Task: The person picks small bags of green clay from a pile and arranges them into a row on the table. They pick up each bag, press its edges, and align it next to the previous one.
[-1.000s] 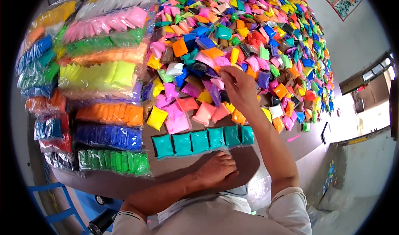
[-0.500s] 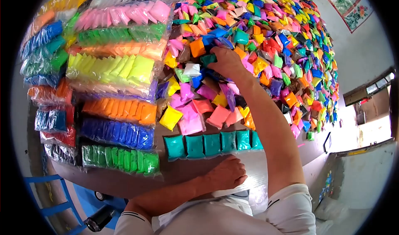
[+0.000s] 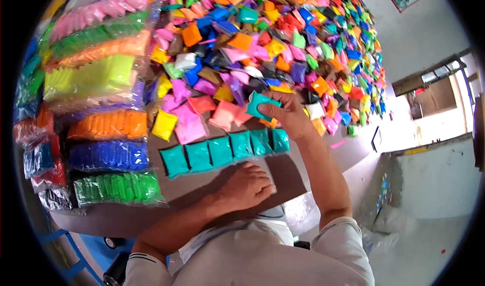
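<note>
My right hand (image 3: 290, 113) pinches a teal packet (image 3: 260, 105) between thumb and fingers, just above the near edge of the heap. Below it lies a row of several teal packets (image 3: 208, 153), side by side on the brown table (image 3: 227, 225). My left hand (image 3: 246, 186) rests near the table's front edge, close below that row, with its fingers curled and no object showing in them. Beyond the row spreads a large heap of small packets (image 3: 283, 48) in many colours. A yellow packet (image 3: 164, 125) and a pink packet (image 3: 191, 129) lie at its near side.
On the left are stacked clear bags of same-coloured packets, including green (image 3: 117, 189), blue (image 3: 108, 156), orange (image 3: 107, 125) and yellow-green (image 3: 90, 79). A blue metal frame (image 3: 70, 253) stands below the table's left side. Clear plastic (image 3: 303, 210) shows beyond the front edge.
My right hand has come back from the heap towards me, bringing a teal packet out. My left hand stays curled near the edge. The whole view has shifted and tilted.
</note>
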`<state>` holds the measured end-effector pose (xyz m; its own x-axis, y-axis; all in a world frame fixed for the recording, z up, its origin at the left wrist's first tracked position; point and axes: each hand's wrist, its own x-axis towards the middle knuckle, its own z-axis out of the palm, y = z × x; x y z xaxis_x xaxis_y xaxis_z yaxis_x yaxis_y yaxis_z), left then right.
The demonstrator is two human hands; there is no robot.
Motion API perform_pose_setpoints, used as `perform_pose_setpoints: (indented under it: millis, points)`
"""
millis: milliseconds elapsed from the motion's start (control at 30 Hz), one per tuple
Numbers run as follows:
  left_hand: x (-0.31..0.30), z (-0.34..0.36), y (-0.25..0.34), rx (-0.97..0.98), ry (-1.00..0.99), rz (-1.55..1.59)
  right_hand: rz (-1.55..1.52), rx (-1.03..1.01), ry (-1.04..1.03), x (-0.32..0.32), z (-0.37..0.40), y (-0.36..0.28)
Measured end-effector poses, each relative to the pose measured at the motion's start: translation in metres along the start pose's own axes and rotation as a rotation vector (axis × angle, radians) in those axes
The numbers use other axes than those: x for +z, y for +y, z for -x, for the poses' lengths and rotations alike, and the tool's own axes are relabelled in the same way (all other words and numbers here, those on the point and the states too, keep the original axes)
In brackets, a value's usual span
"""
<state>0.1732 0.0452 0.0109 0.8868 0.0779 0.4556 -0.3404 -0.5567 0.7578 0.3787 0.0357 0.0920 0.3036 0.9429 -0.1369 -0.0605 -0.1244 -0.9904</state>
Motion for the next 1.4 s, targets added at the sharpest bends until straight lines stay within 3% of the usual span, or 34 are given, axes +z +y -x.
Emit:
perform_pose_setpoints:
  millis: [33, 67, 233, 467, 600, 633, 733, 833, 967, 1067, 1167, 1400]
  points:
    - [-0.002, 0.0, 0.001, -0.023, -0.041, -0.013, -0.065, 0.037, -0.007, -0.003, 0.016, 0.003]
    - [-0.004, -0.002, 0.001, -0.047, -0.084, -0.031, 0.115, -0.013, 0.03, -0.016, 0.027, 0.023]
    - [-0.004, -0.005, 0.001, -0.108, -0.064, 0.04, -0.009, 0.093, 0.093, -0.025, 0.093, 0.034]
    - [-0.007, -0.009, 0.007, -0.12, -0.096, 0.085, 0.167, 0.277, -0.201, -0.032, 0.141, 0.037]
    - [-0.012, -0.013, 0.01, -0.109, -0.177, 0.016, 0.251, 0.296, -0.244, -0.009, 0.144, 0.023]
    - [-0.011, -0.013, 0.009, -0.109, -0.159, 0.017, 0.3, 0.275, -0.21, -0.005, 0.145, 0.023]
    - [-0.007, -0.009, 0.002, -0.121, -0.127, 0.048, -0.044, 0.307, -0.111, -0.004, 0.15, 0.032]
    - [-0.009, -0.008, -0.001, -0.167, -0.151, 0.096, -0.17, 0.046, 0.045, 0.006, 0.154, 0.057]
    - [-0.011, -0.008, 0.001, -0.207, -0.155, 0.111, -0.345, 0.072, 0.252, 0.026, 0.163, 0.071]
    - [-0.009, -0.008, 0.0, -0.189, -0.113, 0.155, -0.516, 0.036, 0.333, 0.039, 0.16, 0.074]
    - [-0.013, -0.012, 0.004, -0.211, -0.097, 0.218, -0.396, -0.004, 0.328, 0.038, 0.157, 0.078]
    - [-0.011, -0.011, 0.005, -0.279, -0.033, 0.313, -0.732, -0.033, 0.518, 0.062, 0.155, 0.062]
